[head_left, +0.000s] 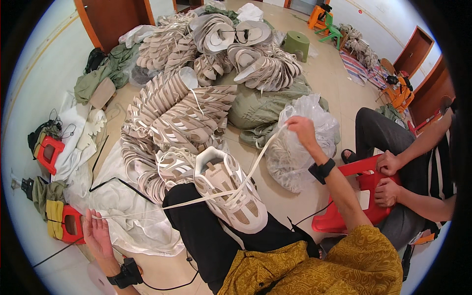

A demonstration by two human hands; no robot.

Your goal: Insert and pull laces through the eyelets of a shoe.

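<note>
A beige and white sneaker (215, 173) rests on my lap, toe toward me, laced over the lower part of its tongue. From its lacing a cream shoelace (196, 199) runs out taut to both sides. Far to the left, my left hand (100, 239) is raised with the lace's one end at its fingertips, pinched there. The other end rises to the right, where my right hand (302, 132) grips it between thumb and fingers, above a clear plastic bag (290, 164) with pale laces inside.
Stacked shoe uppers (182, 115) pile up in front of me on white sheeting (147, 233). Behind lie green sacks (260, 105) and a green stool (296, 45). At right, another person's hands (388, 179) rest by a red plastic stool (339, 211). A black cord (123, 182) crosses the left side.
</note>
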